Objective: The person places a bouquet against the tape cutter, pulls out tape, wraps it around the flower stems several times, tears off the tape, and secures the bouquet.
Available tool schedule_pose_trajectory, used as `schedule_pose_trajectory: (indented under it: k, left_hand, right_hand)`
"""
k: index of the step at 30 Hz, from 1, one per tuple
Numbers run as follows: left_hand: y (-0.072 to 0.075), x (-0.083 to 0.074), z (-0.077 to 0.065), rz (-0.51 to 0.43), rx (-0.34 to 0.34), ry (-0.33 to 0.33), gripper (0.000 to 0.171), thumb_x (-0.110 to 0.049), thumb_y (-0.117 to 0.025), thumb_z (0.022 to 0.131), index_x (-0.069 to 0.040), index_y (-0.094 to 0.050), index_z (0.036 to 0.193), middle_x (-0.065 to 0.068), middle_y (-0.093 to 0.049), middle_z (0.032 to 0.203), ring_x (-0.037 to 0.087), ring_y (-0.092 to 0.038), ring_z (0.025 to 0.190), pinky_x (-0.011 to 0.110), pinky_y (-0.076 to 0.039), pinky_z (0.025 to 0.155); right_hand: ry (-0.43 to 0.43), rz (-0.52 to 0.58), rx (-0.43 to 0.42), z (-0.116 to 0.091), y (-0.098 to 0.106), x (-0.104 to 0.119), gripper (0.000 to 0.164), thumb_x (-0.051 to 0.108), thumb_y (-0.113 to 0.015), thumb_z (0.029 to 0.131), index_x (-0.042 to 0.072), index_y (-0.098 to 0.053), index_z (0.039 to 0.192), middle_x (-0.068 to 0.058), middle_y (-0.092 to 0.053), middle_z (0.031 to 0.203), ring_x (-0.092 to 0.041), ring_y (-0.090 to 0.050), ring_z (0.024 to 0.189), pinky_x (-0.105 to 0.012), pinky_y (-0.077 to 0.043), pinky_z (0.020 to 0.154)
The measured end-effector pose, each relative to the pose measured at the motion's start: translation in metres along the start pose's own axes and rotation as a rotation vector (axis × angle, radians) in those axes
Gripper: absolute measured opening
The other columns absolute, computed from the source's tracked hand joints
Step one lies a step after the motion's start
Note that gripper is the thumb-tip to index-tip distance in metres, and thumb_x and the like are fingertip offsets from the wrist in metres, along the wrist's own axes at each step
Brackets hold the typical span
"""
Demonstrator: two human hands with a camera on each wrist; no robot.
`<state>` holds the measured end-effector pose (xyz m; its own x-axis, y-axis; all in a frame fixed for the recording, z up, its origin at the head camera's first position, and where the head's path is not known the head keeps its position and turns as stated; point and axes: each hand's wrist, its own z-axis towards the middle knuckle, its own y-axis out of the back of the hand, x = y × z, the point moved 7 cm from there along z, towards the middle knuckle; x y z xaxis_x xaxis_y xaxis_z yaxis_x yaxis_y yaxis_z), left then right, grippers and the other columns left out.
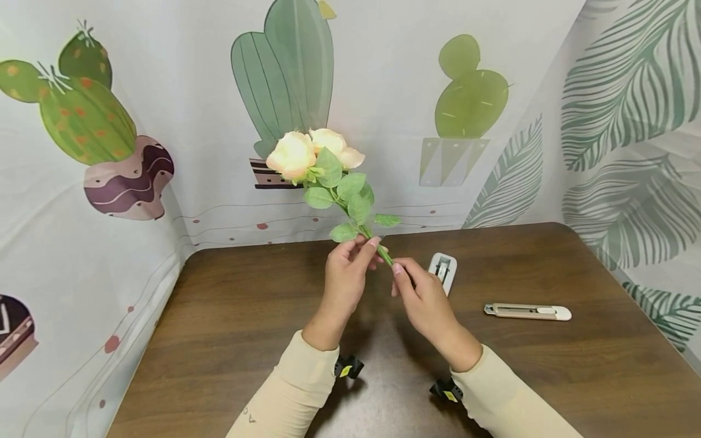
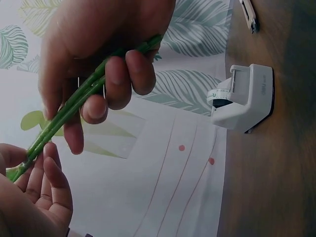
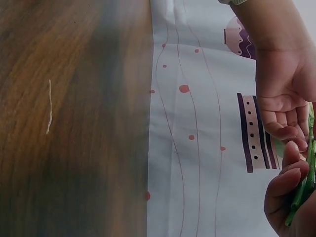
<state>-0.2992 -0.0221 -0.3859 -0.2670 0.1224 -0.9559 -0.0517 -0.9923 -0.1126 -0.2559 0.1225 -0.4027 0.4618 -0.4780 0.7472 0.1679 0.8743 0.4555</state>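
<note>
Two pale peach roses (image 1: 292,156) with green leaves are held tilted above the table, their blooms toward the upper left. My left hand (image 1: 346,271) pinches the green stems (image 1: 385,255) just below the leaves, between thumb and fingers. Lower down, near the cut ends, my right hand (image 1: 427,301) grips the same stems. In the left wrist view the stems (image 2: 74,103) run side by side from the left hand (image 2: 49,192) up to the right hand (image 2: 108,29). Only a sliver of the stems (image 3: 298,197) shows in the right wrist view, beside the right fingers.
Behind the right hand stands a white tape dispenser (image 1: 449,267), also in the left wrist view. A beige utility knife (image 1: 526,311) lies to the right on the brown table (image 1: 235,340). One thin pale strand (image 3: 50,106) lies on the tabletop. A printed cloth (image 1: 383,73) hangs behind.
</note>
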Motion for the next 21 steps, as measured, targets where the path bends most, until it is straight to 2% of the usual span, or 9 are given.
schedule_pose_trajectory:
  k: [4, 8, 11, 16, 21]
  left_hand:
    - [-0.0003, 0.0011, -0.0001, 0.006, 0.01, 0.0, 0.023, -0.021, -0.064, 0.099, 0.0, -0.071, 0.098, 0.013, -0.075, 0.086, 0.025, -0.068, 0.077, 0.025, -0.052, 0.068]
    - [-0.0009, 0.0009, -0.0007, 0.007, 0.022, 0.001, 0.02, -0.019, -0.061, 0.101, -0.003, -0.072, 0.1, 0.02, -0.074, 0.092, 0.039, -0.067, 0.083, 0.025, -0.052, 0.068]
    - [-0.0012, 0.0002, -0.0009, 0.005, 0.029, 0.001, 0.021, -0.017, -0.058, 0.102, -0.001, -0.072, 0.101, 0.023, -0.074, 0.095, 0.046, -0.065, 0.086, 0.025, -0.052, 0.068]
    - [-0.0014, -0.0006, -0.0012, 0.025, 0.035, 0.001, 0.024, -0.016, -0.055, 0.103, 0.002, -0.071, 0.098, 0.021, -0.075, 0.096, 0.044, -0.066, 0.087, 0.025, -0.052, 0.069]
    - [-0.0014, 0.0002, -0.0011, 0.042, 0.037, -0.001, 0.023, -0.016, -0.055, 0.103, -0.002, -0.072, 0.099, 0.018, -0.076, 0.096, 0.041, -0.067, 0.086, 0.025, -0.052, 0.069]
  right_hand:
    - [-0.004, 0.0, 0.008, 0.0, -0.0006, 0.0, 0.017, 0.023, -0.05, 0.107, 0.016, -0.064, 0.102, 0.007, -0.055, 0.068, -0.006, -0.049, 0.058, -0.026, -0.044, 0.058]
    - [0.0, -0.017, -0.004, 0.0002, 0.0, 0.0008, 0.015, 0.022, -0.053, 0.106, 0.014, -0.066, 0.104, 0.005, -0.053, 0.072, -0.008, -0.049, 0.063, -0.027, -0.044, 0.061]
    - [0.001, -0.03, -0.005, 0.0001, 0.0004, 0.0015, 0.015, 0.023, -0.054, 0.105, 0.014, -0.067, 0.107, 0.003, -0.056, 0.078, -0.01, -0.051, 0.07, -0.027, -0.045, 0.066]
    - [0.005, -0.04, 0.001, -0.0001, 0.0001, 0.0021, 0.016, 0.023, -0.056, 0.105, 0.014, -0.067, 0.11, 0.003, -0.059, 0.082, -0.011, -0.053, 0.075, -0.028, -0.046, 0.069]
    - [-0.008, 0.007, 0.016, -0.0004, -0.0016, 0.0006, 0.013, 0.023, -0.056, 0.105, 0.015, -0.066, 0.107, -0.001, -0.06, 0.078, -0.009, -0.059, 0.063, -0.026, -0.051, 0.061]
